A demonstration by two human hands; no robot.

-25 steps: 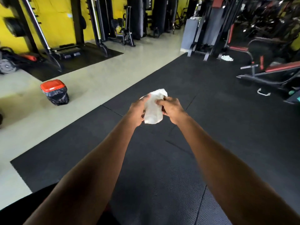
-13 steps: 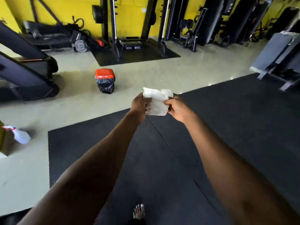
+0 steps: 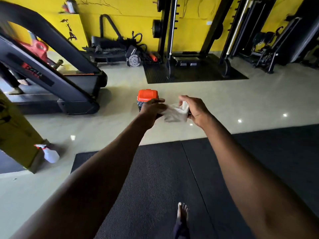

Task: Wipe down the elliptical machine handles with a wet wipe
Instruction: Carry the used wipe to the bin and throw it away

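Fingers of the right hand curl around one end of the wet wipe, with a white fold showing between thumb and forefinger. Those of the left hand pinch the opposite end, so the wipe is stretched between the two hands; its middle is blurred by motion. Both arms reach forward at roughly chest level. Directly beyond the left hand stands a small bin with an orange lid and a dark liner, resting on the pale floor. Below the arms lies a black rubber mat, on which one bare foot steps forward. To the left, a treadmill rises at an angle, and a spray bottle lies near the base of a yellow post. Racks and weight plates line the yellow wall at the rear.

No elliptical machine can be identified with certainty here, and no handle is within reach. Judged from the wipe being handled near the bin, the task is either at its preparatory stage or near disposal; which one cannot be told.
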